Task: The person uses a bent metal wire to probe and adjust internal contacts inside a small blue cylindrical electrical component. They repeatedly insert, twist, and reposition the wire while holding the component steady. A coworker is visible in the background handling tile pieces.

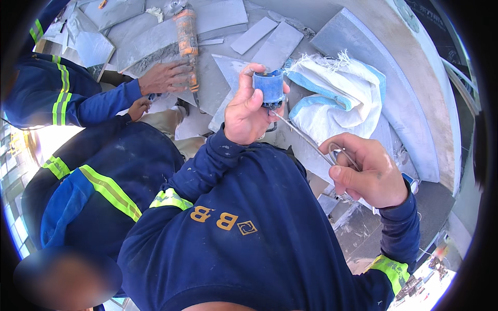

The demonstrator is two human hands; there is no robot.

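Observation:
In front of my chest, my left hand (250, 106) is closed around a small blue cylindrical cup (268, 87), thumb on one side and fingers behind. Its lower rim is dark and ridged. A thin grey cable (303, 136) slants from the cup's underside down to the right. My right hand (365, 171) pinches that cable, and part of it is looped around the fingers. What the cup contains is hard to make out. Just right of it lies a crumpled white woven sack (342, 96) with light blue edges.
A dusty orange power tool (188, 46) lies on the grey slabs. To my left, a co-worker in a navy jacket (104, 181) crouches close by, one hand (165, 76) beside the tool. Cut slab pieces (254, 35) cover the far side. A curved pale wall (423, 67) rises at right.

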